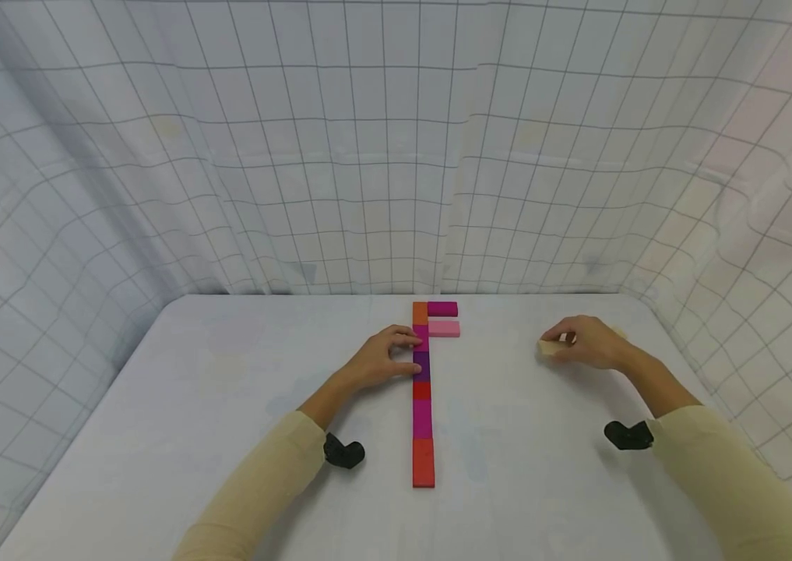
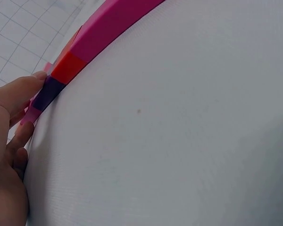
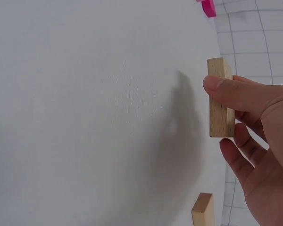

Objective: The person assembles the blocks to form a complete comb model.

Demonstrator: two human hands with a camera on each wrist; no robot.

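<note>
Coloured blocks form a straight line running away from me. My left hand [image 1: 381, 358] touches this line, its thumb by the dark purple block [image 1: 422, 375] and its other fingertips by a magenta block [image 1: 420, 332]. In the left wrist view the fingers are spread along the line's side. Off to the right, my right hand [image 1: 592, 341] pinches a plain wooden block [image 3: 218, 115] between thumb and fingers. The right wrist view shows that block raised, with a shadow on the table beside it. Another wooden block [image 3: 203, 210] lies nearby.
At the line's far end, a magenta block [image 1: 442, 308] and a light pink block [image 1: 444, 329] stick out to the right. An orange-red block [image 1: 424, 463] ends the line nearest me. White gridded curtains [image 1: 381, 156] surround the white table [image 1: 157, 436].
</note>
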